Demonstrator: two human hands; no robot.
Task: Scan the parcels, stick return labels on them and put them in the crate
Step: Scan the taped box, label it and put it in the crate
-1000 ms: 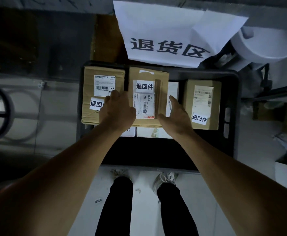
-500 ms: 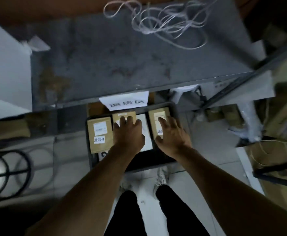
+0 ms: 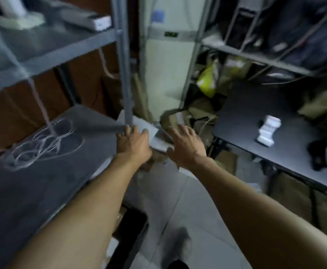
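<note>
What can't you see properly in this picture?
- Crate, head view: mostly hidden behind the left forearm; its parcels can't be made out.
- White object on the black table: too blurred to identify.
- Shelf items, top right: dark and smeared.
- Left hand and right hand: empty, motion-blurred.

One view only: a wide-angle camera worn on the person's head, looking forward and down along both bare forearms, so no second view shares the scene. It faces a narrow floor aisle between a grey metal shelf (image 3: 32, 183) close on the left and a dark table (image 3: 255, 136) farther off on the right, with the left hand (image 3: 133, 141) and right hand (image 3: 186, 145) near mid-frame. The frame is motion-blurred, straight uprights bow toward the edges, and a dark crate corner (image 3: 135, 226) shows low between the arms.
</note>
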